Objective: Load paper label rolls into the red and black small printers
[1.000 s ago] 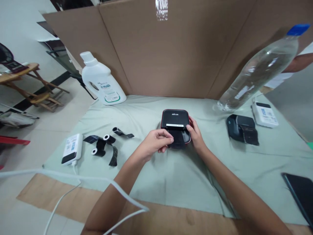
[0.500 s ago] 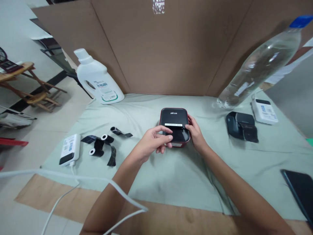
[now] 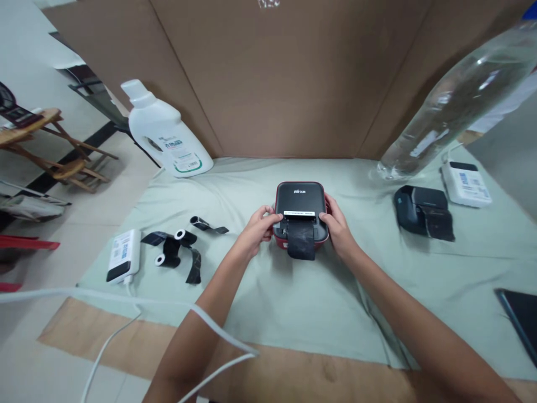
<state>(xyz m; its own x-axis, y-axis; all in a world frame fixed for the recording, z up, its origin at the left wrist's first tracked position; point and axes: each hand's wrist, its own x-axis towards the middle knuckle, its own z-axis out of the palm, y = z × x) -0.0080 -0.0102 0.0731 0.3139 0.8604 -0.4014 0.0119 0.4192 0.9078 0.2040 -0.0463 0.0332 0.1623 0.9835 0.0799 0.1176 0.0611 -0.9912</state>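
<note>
The black-and-red device (image 3: 300, 201) sits near the middle of the cloth-covered worktop (image 3: 251, 302), between the person's two hands. The left hand (image 3: 255, 229) has its thumb on the near left edge and its fingers curled against the side; the right hand (image 3: 342, 232) lays its thumb on the top by the right edge, fingers down the flank. Each grip is closed in on the casing, holding it from its own side.

I'd guess it's fairly light, with a stiff plastic shell, and a bit slippery where it's glossy. The sides look the best place to take hold, away from the dark strip (image 3: 301, 240) hanging out of the front, which seems thin, soft and easily creased or torn.

There's pale lettering on the lid, too blurred for me to read surely, and a white sticker (image 3: 299, 214) below it with tiny print I can't make out. The white jug (image 3: 168, 140) carries blue characters and a green-edged label, and the white box (image 3: 123, 254) has blue print; I can't read either.
</note>
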